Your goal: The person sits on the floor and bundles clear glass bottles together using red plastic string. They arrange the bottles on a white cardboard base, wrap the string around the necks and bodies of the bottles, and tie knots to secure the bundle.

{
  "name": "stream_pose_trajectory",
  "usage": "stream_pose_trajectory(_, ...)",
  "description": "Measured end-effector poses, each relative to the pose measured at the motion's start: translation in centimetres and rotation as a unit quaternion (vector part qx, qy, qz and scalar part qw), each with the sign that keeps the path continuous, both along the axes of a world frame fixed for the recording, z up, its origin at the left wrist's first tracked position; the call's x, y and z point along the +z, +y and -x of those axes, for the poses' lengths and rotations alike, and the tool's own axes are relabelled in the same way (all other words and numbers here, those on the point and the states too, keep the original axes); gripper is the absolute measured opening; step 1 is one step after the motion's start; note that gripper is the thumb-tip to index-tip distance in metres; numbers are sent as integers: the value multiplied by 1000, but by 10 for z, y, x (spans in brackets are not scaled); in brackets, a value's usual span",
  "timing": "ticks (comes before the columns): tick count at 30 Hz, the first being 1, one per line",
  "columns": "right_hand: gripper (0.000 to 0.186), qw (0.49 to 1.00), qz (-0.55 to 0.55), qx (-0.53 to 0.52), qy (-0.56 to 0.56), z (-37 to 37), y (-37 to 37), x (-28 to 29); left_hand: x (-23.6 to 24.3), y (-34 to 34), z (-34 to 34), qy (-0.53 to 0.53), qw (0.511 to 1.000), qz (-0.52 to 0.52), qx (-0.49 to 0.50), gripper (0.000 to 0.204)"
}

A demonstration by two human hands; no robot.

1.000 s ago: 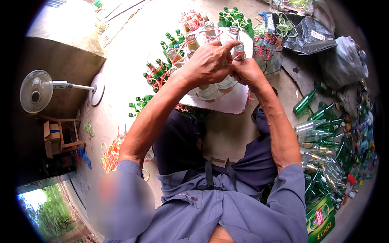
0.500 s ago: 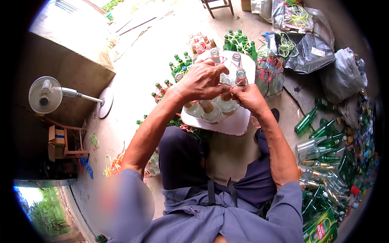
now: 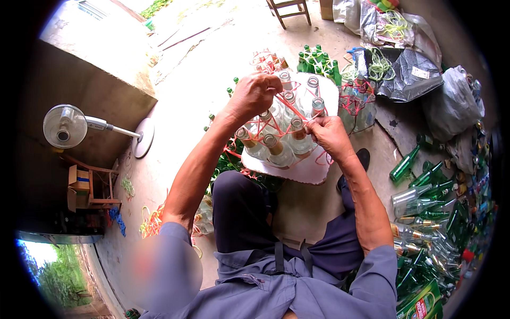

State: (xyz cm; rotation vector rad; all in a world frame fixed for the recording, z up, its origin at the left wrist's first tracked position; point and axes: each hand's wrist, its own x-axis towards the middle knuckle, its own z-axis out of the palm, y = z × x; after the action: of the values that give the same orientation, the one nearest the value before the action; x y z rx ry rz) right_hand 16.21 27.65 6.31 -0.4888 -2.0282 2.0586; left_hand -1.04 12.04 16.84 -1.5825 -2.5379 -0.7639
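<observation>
Several clear glass bottles (image 3: 277, 154) stand upright in a cluster on a white board (image 3: 313, 173) in front of me. Red plastic string (image 3: 293, 110) is looped around their necks and crosses between them. My left hand (image 3: 253, 95) is raised at the far left of the cluster, its fingers closed on the string. Close to the bottle neck at the right side, my right hand (image 3: 330, 136) pinches another part of the string. The stretch between my hands looks taut. A loose red end (image 3: 323, 157) hangs below my right hand.
Tied green bottles (image 3: 319, 59) and tied clear bottles (image 3: 357, 103) stand beyond and right of the board. Loose bottles (image 3: 425, 202) lie heaped at the right. A fan (image 3: 65, 126) and a pile of orange string (image 3: 152, 220) are at the left. A wooden stool (image 3: 290, 11) stands far ahead.
My left hand has moved left and away from my right hand, drawing the red string out between them. My right hand has shifted slightly down, staying beside the right bottle.
</observation>
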Motion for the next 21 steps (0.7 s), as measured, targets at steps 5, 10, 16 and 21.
stream_pose_trajectory(5, 30, 1000, 2, -2, -1, 1, 0, -4, -16, 18, 7, 81, 993, -79, -41, 8)
stream_pose_trajectory(10, 30, 1000, 4, -3, -7, -1, 0, -2, -26, 26, 8, 52, 994, -86, -42, 10)
stream_pose_trajectory(16, 31, 1000, -6, -15, 8, -2, -2, 1, -23, 31, 13, 45, 998, -17, -40, 12)
stream_pose_trajectory(21, 35, 998, -55, 9, -16, -8, 4, 8, -28, 23, 14, 4, 998, -31, -51, 15)
